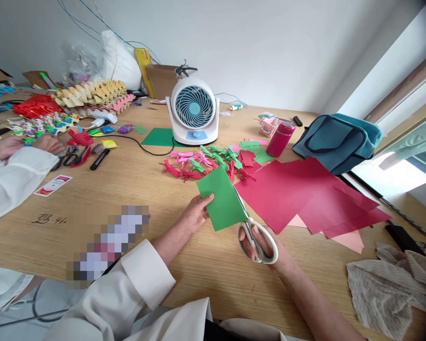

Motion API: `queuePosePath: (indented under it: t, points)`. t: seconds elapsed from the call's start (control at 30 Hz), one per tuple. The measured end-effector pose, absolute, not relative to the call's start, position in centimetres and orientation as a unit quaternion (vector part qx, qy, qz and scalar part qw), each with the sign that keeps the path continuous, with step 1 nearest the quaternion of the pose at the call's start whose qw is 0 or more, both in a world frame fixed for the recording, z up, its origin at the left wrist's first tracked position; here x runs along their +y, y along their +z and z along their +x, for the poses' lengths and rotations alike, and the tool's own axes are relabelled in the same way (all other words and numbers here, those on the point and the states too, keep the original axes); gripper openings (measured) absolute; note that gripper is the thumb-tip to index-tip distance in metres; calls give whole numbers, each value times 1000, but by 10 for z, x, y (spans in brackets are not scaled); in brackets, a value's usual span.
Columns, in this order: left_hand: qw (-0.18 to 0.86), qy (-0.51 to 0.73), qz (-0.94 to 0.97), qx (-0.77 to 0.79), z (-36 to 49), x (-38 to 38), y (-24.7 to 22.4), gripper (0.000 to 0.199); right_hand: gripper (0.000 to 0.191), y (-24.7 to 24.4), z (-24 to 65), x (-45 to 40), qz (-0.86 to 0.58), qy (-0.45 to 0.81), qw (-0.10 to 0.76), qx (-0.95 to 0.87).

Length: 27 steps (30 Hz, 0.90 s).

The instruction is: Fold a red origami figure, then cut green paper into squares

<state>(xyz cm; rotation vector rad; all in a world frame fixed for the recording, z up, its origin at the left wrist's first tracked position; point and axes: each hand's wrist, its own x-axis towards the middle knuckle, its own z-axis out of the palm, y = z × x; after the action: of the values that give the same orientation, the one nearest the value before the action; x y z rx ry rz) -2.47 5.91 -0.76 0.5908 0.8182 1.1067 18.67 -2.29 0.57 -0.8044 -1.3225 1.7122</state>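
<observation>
A green sheet of paper (222,201) is pinched by its left edge in my left hand (195,214), thumb on top. My right hand (257,241) grips white-handled scissors (270,246), fingers through the loops. The scissor blades lie along the right edge of the green paper, pointing away from me; how far apart they are I cannot tell. Just beyond the paper are small cut and twisted pieces of pink, green and red paper (202,161). Large red paper sheets (284,189) spread out to the right of the scissors.
A white fan (194,111) stands at the back, near a red bottle (281,139) and a blue bag (341,137). A crumpled cloth (383,289) lies at right. On the left, a co-worker's hands (46,143) are among small colourful pieces, near other scissors (71,158).
</observation>
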Motion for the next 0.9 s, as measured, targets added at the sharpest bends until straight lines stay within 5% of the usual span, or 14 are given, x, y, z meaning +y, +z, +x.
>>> queuePosePath:
  t: [0.9]
  points:
    - [755, 457, 325, 340, -27, 60, -8, 40, 42, -4, 186, -23, -324, 675, 419, -514]
